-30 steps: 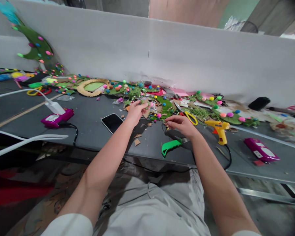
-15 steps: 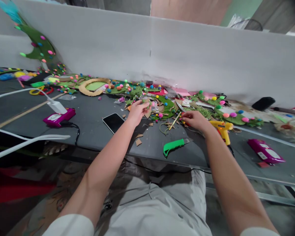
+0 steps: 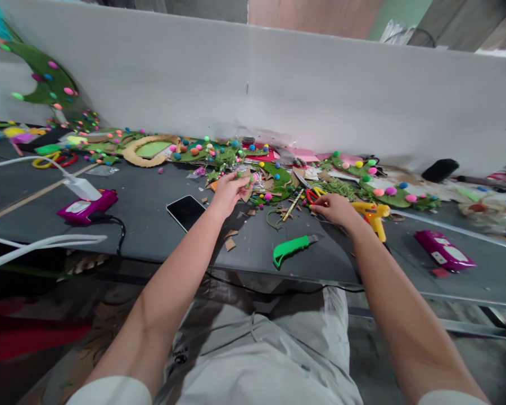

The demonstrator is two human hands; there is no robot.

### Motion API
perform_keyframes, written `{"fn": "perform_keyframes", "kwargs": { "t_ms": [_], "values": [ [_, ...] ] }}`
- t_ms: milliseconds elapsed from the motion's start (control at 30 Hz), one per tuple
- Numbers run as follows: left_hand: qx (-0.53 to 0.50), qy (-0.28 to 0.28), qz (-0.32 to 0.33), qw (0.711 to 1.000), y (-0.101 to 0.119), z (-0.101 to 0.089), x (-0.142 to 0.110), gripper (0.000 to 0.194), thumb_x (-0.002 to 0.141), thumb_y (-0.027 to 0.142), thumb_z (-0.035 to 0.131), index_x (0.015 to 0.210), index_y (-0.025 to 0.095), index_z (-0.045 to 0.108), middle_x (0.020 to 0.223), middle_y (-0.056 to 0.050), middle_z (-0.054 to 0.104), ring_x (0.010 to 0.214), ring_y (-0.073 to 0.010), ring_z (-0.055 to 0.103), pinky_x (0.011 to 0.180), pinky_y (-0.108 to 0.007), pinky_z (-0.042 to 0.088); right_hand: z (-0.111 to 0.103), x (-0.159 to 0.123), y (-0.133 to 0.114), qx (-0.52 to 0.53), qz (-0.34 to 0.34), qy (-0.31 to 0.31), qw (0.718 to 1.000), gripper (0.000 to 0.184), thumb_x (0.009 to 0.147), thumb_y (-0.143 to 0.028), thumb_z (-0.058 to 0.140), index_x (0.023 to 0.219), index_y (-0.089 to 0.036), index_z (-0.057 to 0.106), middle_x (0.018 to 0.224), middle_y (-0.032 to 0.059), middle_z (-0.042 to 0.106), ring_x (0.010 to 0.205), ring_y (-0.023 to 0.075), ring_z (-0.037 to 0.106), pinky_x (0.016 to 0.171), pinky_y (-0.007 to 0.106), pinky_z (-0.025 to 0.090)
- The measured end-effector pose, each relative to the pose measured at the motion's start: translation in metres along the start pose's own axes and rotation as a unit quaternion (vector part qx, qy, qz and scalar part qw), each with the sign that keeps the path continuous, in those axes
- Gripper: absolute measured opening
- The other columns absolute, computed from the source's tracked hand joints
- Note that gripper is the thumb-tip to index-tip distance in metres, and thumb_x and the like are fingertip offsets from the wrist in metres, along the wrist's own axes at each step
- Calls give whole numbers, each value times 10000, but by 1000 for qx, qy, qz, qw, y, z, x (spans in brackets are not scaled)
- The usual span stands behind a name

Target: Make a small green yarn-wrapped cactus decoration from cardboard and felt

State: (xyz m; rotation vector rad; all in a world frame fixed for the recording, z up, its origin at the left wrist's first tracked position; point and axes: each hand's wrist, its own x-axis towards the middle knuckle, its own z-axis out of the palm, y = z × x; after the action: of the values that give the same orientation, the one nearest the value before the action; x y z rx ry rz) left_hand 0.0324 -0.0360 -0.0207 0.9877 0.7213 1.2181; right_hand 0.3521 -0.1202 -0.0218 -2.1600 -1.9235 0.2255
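My left hand (image 3: 230,192) is closed around a small fuzzy green piece (image 3: 245,178), over the pile of green felt and pom-poms; its fingers hide part of the piece. My right hand (image 3: 335,209) has its thumb and fingertips pinched together, low by the red and yellow handles of the scissors (image 3: 316,194). Whatever is between those fingertips is too small to make out. A yellow printed strip (image 3: 293,205) and a curl of green cord (image 3: 273,219) lie between the hands. Nearer the front edge is a green-handled cutter (image 3: 293,247) with its blade out.
A yellow glue gun (image 3: 373,216) rests just beyond my right wrist. The phone (image 3: 185,211) lies left of my left hand. Purple boxes stand left (image 3: 86,207) and right (image 3: 444,250), and a white cable (image 3: 46,244) crosses the left side. A white panel (image 3: 253,84) rises behind.
My right hand has moved right, from the table's middle to beside the scissors, leaving the yellow strip and green cord in view. My left hand stays over the pile, holding the green piece.
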Motion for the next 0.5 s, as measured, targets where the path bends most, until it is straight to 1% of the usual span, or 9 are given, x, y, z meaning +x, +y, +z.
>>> {"fn": "perform_keyframes", "kwargs": {
  "t_ms": [67,167,233,333,433,500],
  "values": [
    [4,-5,2,1000,0,0,0,222,644,220,821,823,150,710,833,-56,731,748,-138,658,674,-247,450,-4,1,2,37,10,-13,999,328,841,-483,651,843,-175,765,817,75,727,741,209,621,652,312,405],
    [11,-6,-2,1000,0,0,0,217,654,225,819,832,153,717,832,-64,730,763,-148,661,682,-255,452,-13,1,5,86,14,-53,995,372,812,-534,676,779,-169,737,716,47,678,662,176,569,614,301,380],
    [13,-5,-5,1000,1,0,-1,217,654,226,820,830,154,715,835,-68,730,769,-153,664,692,-261,456,-17,1,6,114,7,-55,992,389,813,-552,676,781,-169,731,679,28,637,628,155,523,590,293,351],
    [18,-7,-11,1000,2,2,-2,227,650,225,819,833,154,704,870,-74,737,798,-162,676,701,-262,457,-24,2,5,188,26,-12,982,368,829,-536,683,804,-170,720,646,8,587,598,134,469,571,279,325],
    [24,-8,-16,1000,2,3,-3,244,650,234,819,844,154,696,885,-77,740,823,-169,686,697,-257,452,-31,6,2,269,100,53,957,321,868,-463,686,739,-169,686,643,13,593,608,131,475,580,262,356],
    [27,-6,-18,999,1,3,-2,260,649,242,822,859,154,696,878,-74,739,821,-167,686,685,-251,446,-37,11,-2,293,142,102,940,322,914,-389,659,691,-157,654,644,28,601,626,129,487,606,255,387]
  ]
}}
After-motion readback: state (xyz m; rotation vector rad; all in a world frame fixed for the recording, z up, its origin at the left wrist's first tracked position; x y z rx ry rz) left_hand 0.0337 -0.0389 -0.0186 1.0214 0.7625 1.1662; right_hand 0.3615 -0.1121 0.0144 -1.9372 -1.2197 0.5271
